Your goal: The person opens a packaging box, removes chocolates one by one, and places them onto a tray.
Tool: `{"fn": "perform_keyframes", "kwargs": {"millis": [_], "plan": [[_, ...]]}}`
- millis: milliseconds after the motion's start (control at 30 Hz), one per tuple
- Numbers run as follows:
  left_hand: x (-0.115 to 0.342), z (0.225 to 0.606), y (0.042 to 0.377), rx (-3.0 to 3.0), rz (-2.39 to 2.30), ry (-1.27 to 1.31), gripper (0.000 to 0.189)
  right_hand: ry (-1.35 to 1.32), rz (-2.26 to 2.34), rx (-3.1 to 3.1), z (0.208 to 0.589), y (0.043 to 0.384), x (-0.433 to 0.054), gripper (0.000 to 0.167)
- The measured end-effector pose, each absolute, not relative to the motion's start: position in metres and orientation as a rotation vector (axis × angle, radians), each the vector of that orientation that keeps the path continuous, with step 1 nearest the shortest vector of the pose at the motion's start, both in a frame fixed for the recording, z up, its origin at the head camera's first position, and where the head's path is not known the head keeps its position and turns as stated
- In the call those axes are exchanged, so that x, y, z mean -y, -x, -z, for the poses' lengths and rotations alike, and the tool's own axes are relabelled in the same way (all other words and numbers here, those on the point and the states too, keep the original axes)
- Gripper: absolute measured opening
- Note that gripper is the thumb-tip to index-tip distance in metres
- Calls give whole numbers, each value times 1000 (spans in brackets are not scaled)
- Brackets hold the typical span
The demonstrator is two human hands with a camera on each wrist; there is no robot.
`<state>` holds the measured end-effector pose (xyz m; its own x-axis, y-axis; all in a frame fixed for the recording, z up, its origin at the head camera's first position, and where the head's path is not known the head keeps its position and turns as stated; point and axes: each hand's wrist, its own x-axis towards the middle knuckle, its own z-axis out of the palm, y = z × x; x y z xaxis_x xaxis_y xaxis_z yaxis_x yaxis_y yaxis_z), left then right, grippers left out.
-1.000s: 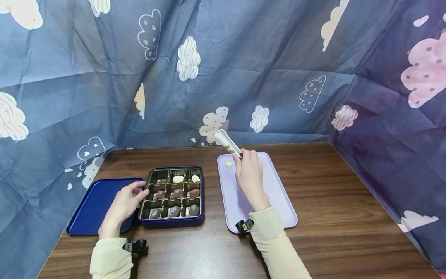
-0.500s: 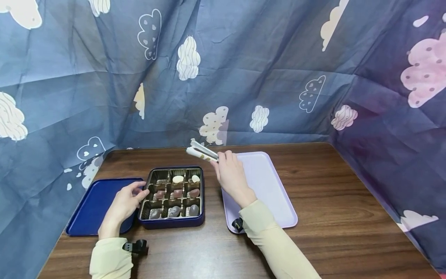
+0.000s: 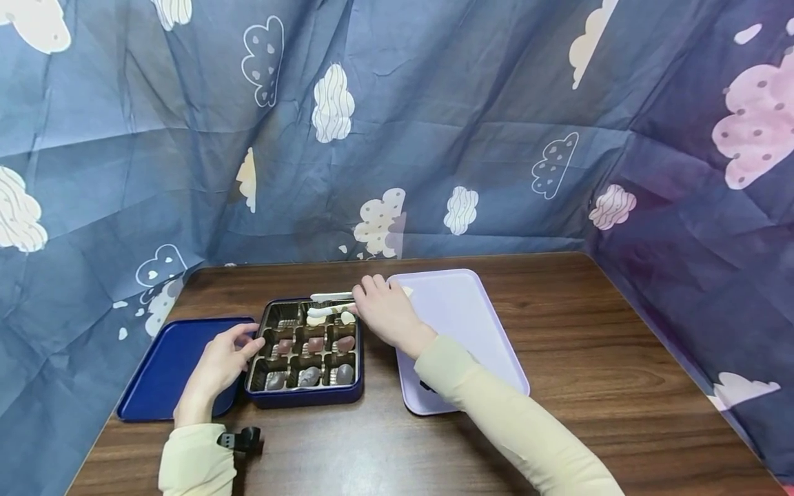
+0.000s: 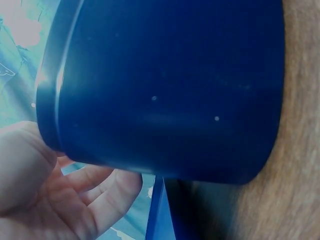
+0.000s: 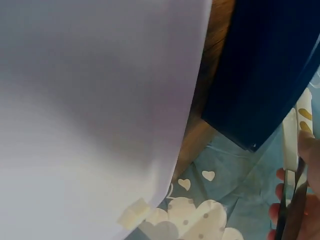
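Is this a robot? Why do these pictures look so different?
No robot here, just a person's left hand and right hand. The wide picture comes from a camera on the person's head. The two close-ups come from wrist cameras: the left one sees mostly the blue box, the right one mostly the lilac tray.

On the wooden table, that box has slots holding pieces that look like chocolates. A flat blue lid or tray lies left of it; the lilac tray lies right, with a small pale piece near a corner. The left hand touches the box's left rim. The right hand holds white tongs over the back row, their ends apart.
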<state>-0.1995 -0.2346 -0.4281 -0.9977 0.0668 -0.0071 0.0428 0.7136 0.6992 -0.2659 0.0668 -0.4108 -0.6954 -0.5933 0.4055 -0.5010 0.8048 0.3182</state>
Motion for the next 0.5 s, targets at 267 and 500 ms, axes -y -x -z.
{"fn": "perform_keyframes", "kwargs": {"millis": [267, 500], "plan": [[235, 429, 200, -2878, -1191, -75, 46, -891, 426, 2412, 398, 272, -49, 32], [235, 431, 201, -2878, -1204, -79, 45, -882, 615, 2408, 380, 265, -32, 20]]}}
